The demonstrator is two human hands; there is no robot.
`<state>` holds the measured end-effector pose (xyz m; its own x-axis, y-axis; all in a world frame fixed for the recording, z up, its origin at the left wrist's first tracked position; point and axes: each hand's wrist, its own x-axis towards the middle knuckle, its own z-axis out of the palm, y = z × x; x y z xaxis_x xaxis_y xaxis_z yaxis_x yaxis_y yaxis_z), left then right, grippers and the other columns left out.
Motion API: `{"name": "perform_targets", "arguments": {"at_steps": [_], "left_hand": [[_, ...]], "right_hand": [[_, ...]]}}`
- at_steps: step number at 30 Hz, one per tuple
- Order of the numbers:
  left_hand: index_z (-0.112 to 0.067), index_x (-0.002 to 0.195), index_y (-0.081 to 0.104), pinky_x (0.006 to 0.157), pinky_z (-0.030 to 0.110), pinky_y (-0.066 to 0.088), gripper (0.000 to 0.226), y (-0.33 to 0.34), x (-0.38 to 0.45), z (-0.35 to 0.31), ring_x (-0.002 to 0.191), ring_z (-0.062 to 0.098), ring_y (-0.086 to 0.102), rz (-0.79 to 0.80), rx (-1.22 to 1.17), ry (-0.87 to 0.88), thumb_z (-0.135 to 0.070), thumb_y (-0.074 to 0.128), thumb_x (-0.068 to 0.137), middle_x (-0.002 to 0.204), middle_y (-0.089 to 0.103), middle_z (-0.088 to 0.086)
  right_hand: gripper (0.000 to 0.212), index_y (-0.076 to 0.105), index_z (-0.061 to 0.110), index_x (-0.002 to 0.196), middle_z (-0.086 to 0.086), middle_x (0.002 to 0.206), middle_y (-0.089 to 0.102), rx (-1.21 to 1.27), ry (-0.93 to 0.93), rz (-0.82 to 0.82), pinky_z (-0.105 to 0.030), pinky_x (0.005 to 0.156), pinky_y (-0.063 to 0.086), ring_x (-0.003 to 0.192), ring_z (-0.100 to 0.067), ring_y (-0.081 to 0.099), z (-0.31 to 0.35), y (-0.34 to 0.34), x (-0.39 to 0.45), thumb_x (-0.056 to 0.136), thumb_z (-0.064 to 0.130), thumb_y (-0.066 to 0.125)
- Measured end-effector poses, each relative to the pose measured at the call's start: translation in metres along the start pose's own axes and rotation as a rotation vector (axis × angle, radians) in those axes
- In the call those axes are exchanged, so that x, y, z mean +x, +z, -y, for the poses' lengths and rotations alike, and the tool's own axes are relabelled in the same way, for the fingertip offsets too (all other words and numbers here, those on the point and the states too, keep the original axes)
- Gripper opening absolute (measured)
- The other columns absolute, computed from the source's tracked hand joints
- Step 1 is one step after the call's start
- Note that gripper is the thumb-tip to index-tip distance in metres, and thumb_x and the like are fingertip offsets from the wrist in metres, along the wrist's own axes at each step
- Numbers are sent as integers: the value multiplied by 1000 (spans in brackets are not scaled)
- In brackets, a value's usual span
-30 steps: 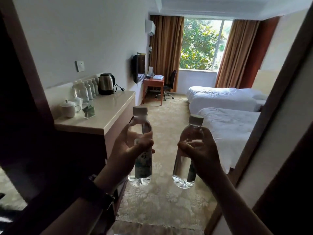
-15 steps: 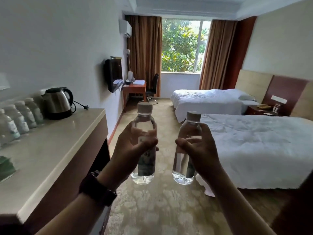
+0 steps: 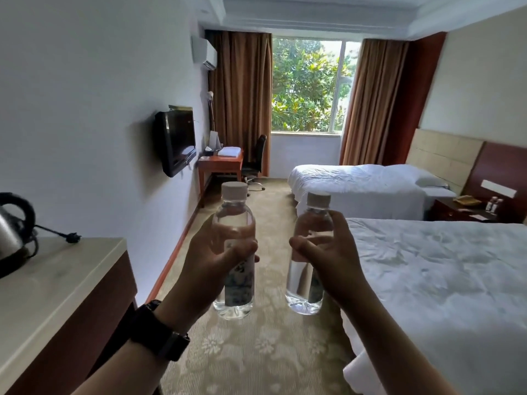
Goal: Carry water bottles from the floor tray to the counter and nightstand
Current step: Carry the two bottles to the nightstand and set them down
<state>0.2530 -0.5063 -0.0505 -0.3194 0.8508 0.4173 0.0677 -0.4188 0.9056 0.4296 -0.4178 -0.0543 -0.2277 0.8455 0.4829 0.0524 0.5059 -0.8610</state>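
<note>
My left hand (image 3: 209, 265) grips a clear water bottle (image 3: 234, 283) with a white cap and a blue-green label, held upright at chest height. My right hand (image 3: 332, 259) grips a second clear water bottle (image 3: 303, 283), also upright, a little to the right. Both bottles hang over the patterned carpet in the aisle. The beige counter (image 3: 54, 283) lies at my lower left. The dark wooden nightstand (image 3: 453, 210) stands far right between the two beds, with small bottles (image 3: 492, 204) on it. The floor tray is out of view.
A steel kettle (image 3: 11, 232) sits on the counter's left edge, its cord trailing. A white bed (image 3: 445, 280) fills the right side, a second bed (image 3: 359, 186) beyond it. A wall television (image 3: 176, 142), desk (image 3: 221, 163) and chair (image 3: 255, 159) stand ahead by the window.
I have moved forward past the counter into the room; the row of bottles on the counter has slipped out of view. Both hands keep the same hold on their bottles.
</note>
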Motion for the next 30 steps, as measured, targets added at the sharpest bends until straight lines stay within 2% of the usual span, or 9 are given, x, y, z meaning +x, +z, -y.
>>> {"name": "perform_targets", "arguments": {"at_steps": [2, 5, 7, 11, 15, 21, 25, 27, 30], "left_hand": [[-10, 119, 56, 67, 33, 59, 69, -9, 53, 33, 76, 31, 71, -1, 9, 5, -37, 74, 59, 92, 68, 15], [-16, 119, 57, 67, 33, 59, 66, -28, 139, 81, 75, 31, 72, 1, 31, 8, -39, 73, 59, 90, 70, 12], [-23, 120, 57, 66, 30, 59, 66, -41, 203, 109, 76, 29, 73, -5, 23, -1, -39, 73, 58, 90, 71, 11], [-29, 116, 59, 65, 29, 59, 58, -54, 332, 152, 76, 28, 73, 7, 3, 8, -38, 72, 60, 90, 72, 9], [-31, 113, 60, 64, 28, 59, 54, -53, 444, 193, 75, 26, 73, 34, -1, -9, -37, 72, 61, 89, 73, 4], [-33, 111, 61, 64, 27, 58, 54, -45, 603, 278, 75, 24, 72, 48, -20, 2, -38, 73, 59, 92, 70, 13], [-35, 110, 63, 64, 29, 58, 54, -39, 710, 347, 76, 28, 71, 42, -19, 4, -37, 74, 58, 93, 69, 15], [-32, 111, 62, 64, 29, 59, 55, -37, 765, 376, 75, 27, 72, 27, -17, 3, -36, 75, 58, 91, 69, 13], [-23, 116, 61, 65, 29, 58, 59, -37, 845, 412, 75, 27, 70, 3, -37, 7, -34, 74, 60, 91, 67, 13]], "right_hand": [[54, 51, 25, 115, 9, 106, 63, -4, 3, 10, -20, 64, 58, 83, -5, 68, -32, 18, 50, 70, 29, 82], [48, 49, 32, 108, 10, 105, 60, -4, -4, 23, -9, 58, 52, 80, 10, 65, -79, 50, 131, 77, 12, 81], [46, 49, 35, 102, 7, 105, 61, -6, 3, 14, -11, 57, 52, 81, 10, 65, -110, 72, 189, 78, 10, 79], [47, 49, 36, 105, 8, 107, 63, 2, 15, -12, -14, 57, 53, 82, -6, 68, -159, 104, 304, 78, 14, 79], [47, 50, 29, 111, 9, 105, 62, -6, 36, -26, -13, 60, 53, 83, -3, 68, -206, 124, 408, 77, 13, 80], [47, 49, 34, 107, 13, 103, 60, 16, 36, -31, -12, 62, 54, 85, -5, 66, -302, 143, 559, 78, 13, 80], [45, 50, 35, 103, 13, 103, 61, 26, -5, -8, -15, 67, 57, 86, 9, 65, -375, 158, 670, 78, 13, 80], [43, 50, 35, 100, 13, 103, 60, 38, -17, 0, -11, 65, 54, 86, 12, 64, -405, 167, 727, 79, 11, 79], [43, 51, 33, 101, 11, 101, 62, 57, -23, 29, -15, 61, 56, 82, 7, 66, -441, 183, 813, 78, 8, 78]]}}
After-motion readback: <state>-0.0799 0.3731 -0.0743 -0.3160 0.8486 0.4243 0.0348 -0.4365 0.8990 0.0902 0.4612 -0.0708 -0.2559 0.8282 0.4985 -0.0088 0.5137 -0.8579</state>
